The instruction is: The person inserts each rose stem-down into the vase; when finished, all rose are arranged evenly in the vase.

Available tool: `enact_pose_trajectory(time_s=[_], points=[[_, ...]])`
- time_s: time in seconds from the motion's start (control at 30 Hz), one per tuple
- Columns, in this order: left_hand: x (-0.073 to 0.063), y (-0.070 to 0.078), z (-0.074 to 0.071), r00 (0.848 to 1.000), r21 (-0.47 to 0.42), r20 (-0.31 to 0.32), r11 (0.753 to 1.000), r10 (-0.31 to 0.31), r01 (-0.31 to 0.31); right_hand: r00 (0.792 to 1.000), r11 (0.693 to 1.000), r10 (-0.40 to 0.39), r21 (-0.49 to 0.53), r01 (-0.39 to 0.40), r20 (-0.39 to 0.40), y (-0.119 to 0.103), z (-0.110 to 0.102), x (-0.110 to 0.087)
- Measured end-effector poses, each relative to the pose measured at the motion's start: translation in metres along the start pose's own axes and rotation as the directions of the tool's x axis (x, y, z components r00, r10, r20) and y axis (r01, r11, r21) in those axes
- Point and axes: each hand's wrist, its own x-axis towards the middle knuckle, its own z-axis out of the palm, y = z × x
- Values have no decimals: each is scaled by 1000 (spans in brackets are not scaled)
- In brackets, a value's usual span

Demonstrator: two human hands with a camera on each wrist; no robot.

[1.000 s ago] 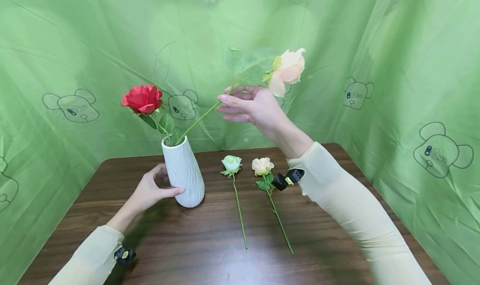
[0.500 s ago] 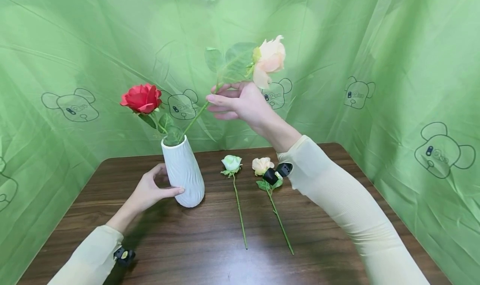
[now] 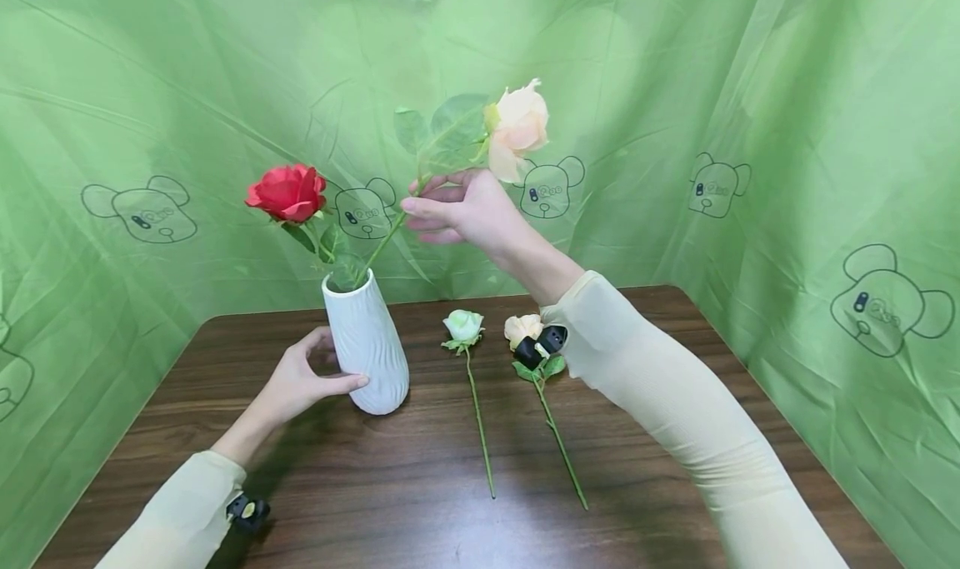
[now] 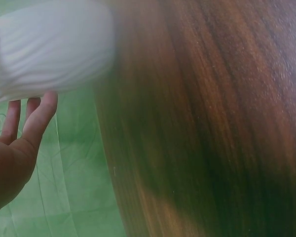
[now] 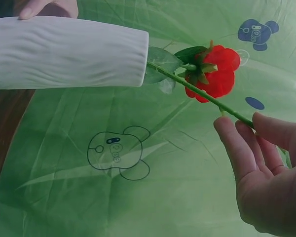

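My left hand (image 3: pixel 303 377) grips the lower part of a white ribbed vase (image 3: pixel 367 344), thumb across its front and fingers behind. A red rose (image 3: pixel 287 194) leans left out of the vase mouth. In my right hand (image 3: pixel 468 211) the green stem of a pale peach rose (image 3: pixel 519 127) is pinched between thumb and fingers. That stem slants down into the mouth, its lower end hidden inside. The right wrist view shows the pinched stem (image 5: pixel 202 93) passing in front of the red rose (image 5: pixel 219 71). In the left wrist view, fingertips touch the vase (image 4: pixel 49 49).
On the brown wooden table (image 3: pixel 420 469) lie a white-green rose (image 3: pixel 463 327) and a cream rose (image 3: pixel 522 329), stems toward me. My right wrist's black camera (image 3: pixel 540 348) overlaps the cream bloom in the head view. A green curtain (image 3: pixel 637 94) with bear drawings surrounds the table.
My right hand has moved left toward the vase, and the peach rose's stem now stands steeper with less of it showing above the mouth. The left hand and vase stay in place.
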Motion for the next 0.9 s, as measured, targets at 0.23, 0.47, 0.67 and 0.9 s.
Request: enact_pose_trajectory(time_s=[0.23, 0.47, 0.67, 0.9], points=[[0, 0, 0, 1000, 0, -7, 1000, 4, -4, 997, 996, 83, -23, -83, 10, 8, 9, 6], [0, -1, 1, 1000, -8, 0, 1000, 10, -10, 993, 992, 118, -48, -118, 8, 16, 17, 10], [0, 0, 0, 1000, -12, 1, 1000, 11, -11, 984, 981, 176, -81, -174, 24, 22, 23, 14], [-1, 1, 1, 1000, -14, 5, 1000, 11, -11, 973, 973, 226, 32, -227, 37, 30, 29, 20]])
